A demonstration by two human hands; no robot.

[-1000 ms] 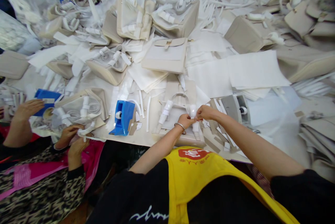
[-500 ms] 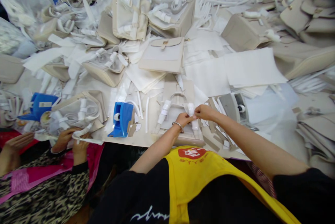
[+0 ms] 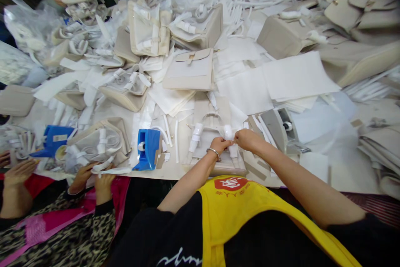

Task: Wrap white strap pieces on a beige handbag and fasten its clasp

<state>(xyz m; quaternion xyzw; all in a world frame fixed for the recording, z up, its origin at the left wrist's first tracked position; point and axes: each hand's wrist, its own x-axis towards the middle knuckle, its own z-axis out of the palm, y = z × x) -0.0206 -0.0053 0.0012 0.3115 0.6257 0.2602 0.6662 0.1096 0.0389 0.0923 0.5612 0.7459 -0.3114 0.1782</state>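
A cream handbag (image 3: 208,113) lies flat at the near table edge, its handle wound in white wrapping (image 3: 229,133). My left hand (image 3: 220,145), with a metal bracelet at the wrist, pinches the white wrapping on the handle's right side. My right hand (image 3: 246,139) is closed on the same wrapping from the right. The two hands almost touch. A second white wrap (image 3: 196,133) sits on the handle's left side.
A blue tape dispenser (image 3: 148,148) stands left of my hands, a grey one (image 3: 278,126) to the right. White sheets (image 3: 296,76) and cream bags (image 3: 190,69) cover the table. A co-worker's hands (image 3: 93,175) work on a wrapped bag at left; a second blue dispenser (image 3: 53,140) lies beyond.
My hands stay on the handle wrapping, shifting slightly. The co-worker's far hand left the blue dispenser at left and dropped toward the table edge. The view tilted a little.
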